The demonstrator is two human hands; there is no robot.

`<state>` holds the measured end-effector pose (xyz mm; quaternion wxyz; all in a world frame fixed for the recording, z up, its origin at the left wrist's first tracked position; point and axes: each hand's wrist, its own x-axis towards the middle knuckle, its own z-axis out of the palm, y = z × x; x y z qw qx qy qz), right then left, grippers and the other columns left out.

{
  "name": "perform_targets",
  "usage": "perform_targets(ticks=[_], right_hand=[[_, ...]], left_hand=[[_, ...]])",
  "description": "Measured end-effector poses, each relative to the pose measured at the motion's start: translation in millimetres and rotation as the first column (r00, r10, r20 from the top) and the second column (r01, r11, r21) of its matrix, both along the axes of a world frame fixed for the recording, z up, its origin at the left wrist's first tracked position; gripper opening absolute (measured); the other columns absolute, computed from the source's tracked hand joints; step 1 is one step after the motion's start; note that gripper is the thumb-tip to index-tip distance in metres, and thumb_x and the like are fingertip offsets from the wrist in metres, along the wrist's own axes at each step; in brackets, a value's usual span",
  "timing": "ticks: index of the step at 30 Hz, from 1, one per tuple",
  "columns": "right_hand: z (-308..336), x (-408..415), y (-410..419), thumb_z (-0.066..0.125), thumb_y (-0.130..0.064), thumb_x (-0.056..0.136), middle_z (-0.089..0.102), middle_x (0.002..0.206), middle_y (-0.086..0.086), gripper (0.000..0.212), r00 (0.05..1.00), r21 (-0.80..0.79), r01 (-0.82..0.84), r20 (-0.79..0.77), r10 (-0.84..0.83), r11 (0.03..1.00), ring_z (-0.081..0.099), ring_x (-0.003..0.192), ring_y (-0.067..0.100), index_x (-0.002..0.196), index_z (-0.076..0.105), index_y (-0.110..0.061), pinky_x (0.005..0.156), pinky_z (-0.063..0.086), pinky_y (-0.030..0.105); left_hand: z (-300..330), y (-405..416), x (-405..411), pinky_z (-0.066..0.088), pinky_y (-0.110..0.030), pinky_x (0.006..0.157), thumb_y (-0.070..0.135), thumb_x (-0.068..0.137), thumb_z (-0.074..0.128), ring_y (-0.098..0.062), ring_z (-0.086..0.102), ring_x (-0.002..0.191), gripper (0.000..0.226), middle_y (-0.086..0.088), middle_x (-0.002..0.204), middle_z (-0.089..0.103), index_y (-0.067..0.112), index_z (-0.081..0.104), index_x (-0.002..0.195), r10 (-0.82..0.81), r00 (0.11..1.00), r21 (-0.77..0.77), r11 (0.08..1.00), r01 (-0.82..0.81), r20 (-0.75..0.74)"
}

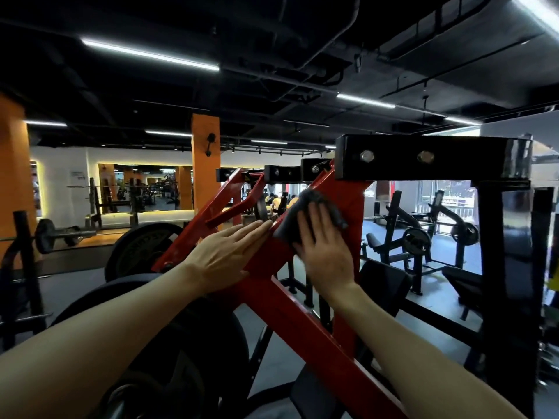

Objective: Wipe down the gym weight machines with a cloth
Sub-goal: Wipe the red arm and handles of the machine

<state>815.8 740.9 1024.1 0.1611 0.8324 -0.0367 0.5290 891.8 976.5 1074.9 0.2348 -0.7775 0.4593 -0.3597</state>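
Dim gym, cloth [311, 213] half under right hand [325, 252]

Head camera looks forward, close over both forearms.

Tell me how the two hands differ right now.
The right hand presses a dark cloth flat against the red arm; the left hand is bare, touching the arm directly. The right points up; the left angles right. Both have straight fingers.
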Motion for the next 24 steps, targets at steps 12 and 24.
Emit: perform_targets(ticks=[12, 24], right_hand=[[-68, 35, 58, 0.042, -0.008, 0.102, 0.017, 0.167, 0.013, 0.057, 0.947, -0.301, -0.311, -0.18, 0.266, 0.901, 0.01, 0.156, 0.029, 0.158, 0.031, -0.011, 0.126, 0.017, 0.047], [-142, -6, 5, 0.052, 0.002, 0.098, 0.022, 0.165, 0.017, 0.063, 0.954, -0.307, -0.247, -0.242, 0.176, 0.919, 0.019, 0.154, 0.032, 0.157, 0.033, -0.009, 0.115, 0.039, 0.047]], left_hand=[[-30, 51, -7, 0.056, -0.039, 0.086, 0.105, 0.063, 0.029, -0.022, 0.068, 0.094, 0.107, 0.004, 0.097, 0.069, 0.022, 0.063, 0.121, 0.365, 0.819, 0.084, 0.926, -0.367, -0.443], [-40, 53, 7, 0.056, -0.039, 0.081, 0.111, 0.052, 0.017, -0.02, 0.067, 0.084, 0.123, 0.003, 0.087, 0.068, 0.02, 0.062, 0.121, 0.351, 0.868, 0.042, 0.932, -0.36, -0.351]])
